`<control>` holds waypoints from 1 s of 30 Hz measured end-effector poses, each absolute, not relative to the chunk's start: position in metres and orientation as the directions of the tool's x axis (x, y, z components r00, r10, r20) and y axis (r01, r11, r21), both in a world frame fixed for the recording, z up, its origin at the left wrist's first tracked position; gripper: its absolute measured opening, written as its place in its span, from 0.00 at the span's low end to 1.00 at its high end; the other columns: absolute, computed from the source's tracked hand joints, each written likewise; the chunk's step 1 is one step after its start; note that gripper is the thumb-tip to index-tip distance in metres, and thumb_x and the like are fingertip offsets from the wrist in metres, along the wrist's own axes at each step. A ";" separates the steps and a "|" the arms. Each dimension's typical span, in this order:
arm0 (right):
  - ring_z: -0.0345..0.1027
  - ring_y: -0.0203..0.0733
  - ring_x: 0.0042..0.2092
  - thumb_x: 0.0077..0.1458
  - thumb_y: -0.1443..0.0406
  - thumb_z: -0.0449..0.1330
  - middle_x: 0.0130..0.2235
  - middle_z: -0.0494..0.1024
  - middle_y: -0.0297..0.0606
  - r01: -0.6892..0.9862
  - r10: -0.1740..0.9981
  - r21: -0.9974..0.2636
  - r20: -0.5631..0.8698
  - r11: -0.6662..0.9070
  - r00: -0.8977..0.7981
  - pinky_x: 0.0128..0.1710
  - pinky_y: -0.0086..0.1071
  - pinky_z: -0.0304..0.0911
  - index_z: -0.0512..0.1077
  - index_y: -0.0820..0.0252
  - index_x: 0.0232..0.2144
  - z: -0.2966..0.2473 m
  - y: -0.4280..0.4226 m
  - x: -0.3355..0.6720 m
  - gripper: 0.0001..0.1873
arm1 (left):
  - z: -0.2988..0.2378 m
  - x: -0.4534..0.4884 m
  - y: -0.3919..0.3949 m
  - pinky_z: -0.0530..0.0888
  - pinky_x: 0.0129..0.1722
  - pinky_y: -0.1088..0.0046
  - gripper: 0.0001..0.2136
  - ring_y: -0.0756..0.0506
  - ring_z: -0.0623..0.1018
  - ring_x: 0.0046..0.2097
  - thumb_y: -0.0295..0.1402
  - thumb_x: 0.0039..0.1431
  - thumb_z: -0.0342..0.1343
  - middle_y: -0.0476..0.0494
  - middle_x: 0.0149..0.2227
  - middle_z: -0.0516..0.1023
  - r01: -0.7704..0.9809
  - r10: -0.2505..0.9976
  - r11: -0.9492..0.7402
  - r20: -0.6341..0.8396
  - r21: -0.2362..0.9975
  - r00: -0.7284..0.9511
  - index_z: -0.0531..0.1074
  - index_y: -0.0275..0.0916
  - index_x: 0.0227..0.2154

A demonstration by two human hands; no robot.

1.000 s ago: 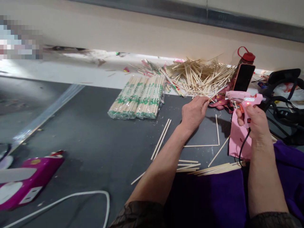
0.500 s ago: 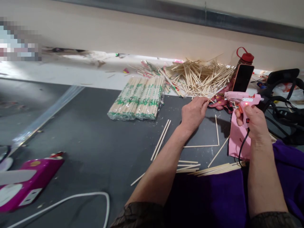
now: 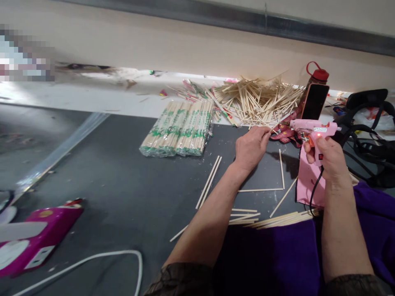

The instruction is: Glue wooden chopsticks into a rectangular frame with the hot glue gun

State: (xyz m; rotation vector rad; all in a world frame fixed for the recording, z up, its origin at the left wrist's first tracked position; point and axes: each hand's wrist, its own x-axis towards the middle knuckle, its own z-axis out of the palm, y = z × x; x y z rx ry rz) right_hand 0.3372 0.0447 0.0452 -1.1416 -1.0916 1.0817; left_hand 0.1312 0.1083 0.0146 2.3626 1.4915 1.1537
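My left hand (image 3: pixel 251 148) pinches the end of a thin wooden stick (image 3: pixel 274 128), which points up and right past the fingertips; much of it blends with the pile behind. A pink hot glue gun (image 3: pixel 313 128) is in my right hand (image 3: pixel 331 158), its red light lit and its nozzle aimed left toward that stick. Below my hands, one upright stick (image 3: pixel 281 169) and one crosswise stick (image 3: pixel 262 190) meet at a corner on the dark table. Two parallel sticks (image 3: pixel 209 183) lie left of my left forearm.
Bagged chopsticks (image 3: pixel 179 129) lie left of my hands. Behind stands a heap of loose sticks (image 3: pixel 262 100), beside a phone (image 3: pixel 315 102) and a red-capped bottle (image 3: pixel 321 74). More sticks (image 3: pixel 280 220) line the near edge. A magenta power strip (image 3: pixel 52 224) and white cable (image 3: pixel 92 255) occupy the left.
Hardly anything differs. The glue gun sits a touch further left in the view, while my left hand keeps its pinch on the stick.
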 end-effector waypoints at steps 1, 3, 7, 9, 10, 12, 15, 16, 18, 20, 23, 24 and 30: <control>0.61 0.31 0.19 0.50 0.50 0.63 0.26 0.73 0.31 -0.082 0.987 -0.992 0.082 0.094 0.141 0.17 0.27 0.56 0.70 0.58 0.34 0.045 0.045 0.337 0.19 | 0.015 0.131 0.108 0.70 0.39 0.73 0.10 0.47 0.78 0.41 0.35 0.65 0.49 0.42 0.40 0.80 0.723 0.815 -0.506 0.535 0.469 0.223 0.75 0.39 0.40; 0.62 0.31 0.19 0.50 0.50 0.63 0.26 0.73 0.31 -0.098 0.987 -0.990 0.083 0.097 0.138 0.17 0.27 0.57 0.70 0.59 0.34 0.044 0.045 0.338 0.19 | 0.015 0.131 0.108 0.70 0.39 0.73 0.10 0.46 0.78 0.41 0.35 0.65 0.49 0.42 0.40 0.80 0.723 0.814 -0.507 0.537 0.469 0.222 0.75 0.39 0.40; 0.62 0.31 0.19 0.50 0.51 0.63 0.27 0.73 0.32 -0.108 0.985 -0.986 0.110 0.125 0.129 0.18 0.28 0.57 0.70 0.59 0.33 0.046 0.045 0.338 0.18 | 0.016 0.131 0.108 0.70 0.39 0.73 0.10 0.47 0.78 0.41 0.34 0.65 0.49 0.42 0.40 0.80 0.716 0.810 -0.515 0.540 0.471 0.228 0.75 0.39 0.40; 0.61 0.31 0.20 0.50 0.51 0.63 0.27 0.73 0.32 -0.102 0.984 -0.987 0.112 0.127 0.135 0.18 0.28 0.57 0.70 0.58 0.33 0.046 0.045 0.338 0.18 | 0.015 0.131 0.108 0.70 0.39 0.73 0.10 0.47 0.78 0.41 0.35 0.65 0.49 0.43 0.40 0.80 0.718 0.810 -0.515 0.540 0.468 0.229 0.75 0.39 0.40; 0.61 0.31 0.20 0.50 0.51 0.63 0.27 0.73 0.32 -0.102 0.984 -0.987 0.111 0.125 0.138 0.19 0.28 0.57 0.70 0.58 0.33 0.046 0.045 0.338 0.18 | 0.015 0.131 0.108 0.70 0.39 0.73 0.10 0.47 0.78 0.41 0.35 0.65 0.49 0.43 0.40 0.80 0.719 0.809 -0.515 0.541 0.467 0.229 0.75 0.39 0.40; 0.62 0.31 0.20 0.50 0.51 0.63 0.27 0.74 0.33 -0.105 0.984 -0.987 0.109 0.124 0.138 0.19 0.28 0.58 0.70 0.59 0.33 0.045 0.045 0.338 0.18 | 0.015 0.131 0.108 0.70 0.40 0.74 0.10 0.47 0.78 0.41 0.35 0.65 0.49 0.43 0.40 0.80 0.718 0.807 -0.518 0.544 0.465 0.230 0.75 0.40 0.40; 0.61 0.31 0.20 0.51 0.50 0.63 0.27 0.73 0.32 -0.094 0.986 -0.989 0.098 0.112 0.135 0.18 0.28 0.58 0.70 0.59 0.34 0.044 0.045 0.339 0.18 | 0.015 0.131 0.108 0.71 0.39 0.73 0.10 0.47 0.78 0.41 0.34 0.65 0.49 0.43 0.40 0.80 0.714 0.807 -0.519 0.545 0.471 0.227 0.75 0.39 0.39; 0.61 0.31 0.19 0.51 0.50 0.63 0.27 0.73 0.32 -0.088 0.986 -0.990 0.095 0.108 0.138 0.18 0.28 0.58 0.70 0.59 0.34 0.044 0.046 0.339 0.18 | 0.015 0.131 0.108 0.71 0.39 0.73 0.10 0.47 0.78 0.41 0.34 0.65 0.49 0.43 0.40 0.80 0.714 0.808 -0.517 0.544 0.472 0.225 0.75 0.40 0.39; 0.61 0.31 0.19 0.51 0.50 0.62 0.27 0.73 0.32 -0.079 0.985 -0.991 0.095 0.107 0.143 0.18 0.28 0.58 0.70 0.59 0.34 0.044 0.045 0.338 0.18 | 0.014 0.131 0.108 0.71 0.39 0.73 0.10 0.47 0.78 0.41 0.34 0.65 0.49 0.42 0.40 0.80 0.714 0.811 -0.514 0.541 0.476 0.223 0.75 0.40 0.40; 0.61 0.31 0.19 0.51 0.50 0.62 0.27 0.74 0.33 -0.075 0.984 -0.990 0.105 0.117 0.146 0.18 0.28 0.58 0.70 0.58 0.34 0.045 0.045 0.338 0.18 | 0.015 0.131 0.108 0.71 0.39 0.73 0.10 0.47 0.78 0.41 0.34 0.65 0.49 0.43 0.40 0.80 0.713 0.812 -0.513 0.540 0.478 0.222 0.75 0.40 0.40; 0.61 0.31 0.20 0.50 0.50 0.63 0.28 0.74 0.33 -0.076 0.983 -0.989 0.117 0.129 0.140 0.19 0.28 0.58 0.70 0.58 0.33 0.047 0.044 0.337 0.18 | 0.015 0.131 0.108 0.71 0.39 0.74 0.10 0.47 0.78 0.41 0.35 0.64 0.49 0.44 0.40 0.80 0.717 0.812 -0.511 0.540 0.474 0.222 0.75 0.41 0.40; 0.61 0.31 0.20 0.50 0.50 0.63 0.28 0.74 0.33 -0.081 0.983 -0.988 0.119 0.131 0.137 0.19 0.28 0.58 0.70 0.58 0.33 0.047 0.044 0.337 0.18 | 0.015 0.131 0.108 0.71 0.39 0.74 0.10 0.47 0.78 0.40 0.35 0.64 0.49 0.44 0.40 0.81 0.719 0.813 -0.509 0.539 0.472 0.222 0.75 0.41 0.40; 0.61 0.31 0.19 0.50 0.51 0.63 0.26 0.73 0.32 -0.100 0.984 -0.989 0.096 0.111 0.147 0.18 0.28 0.58 0.70 0.59 0.34 0.046 0.045 0.336 0.18 | 0.015 0.130 0.108 0.70 0.40 0.74 0.11 0.47 0.78 0.41 0.36 0.65 0.49 0.43 0.39 0.81 0.719 0.808 -0.513 0.547 0.469 0.220 0.75 0.40 0.40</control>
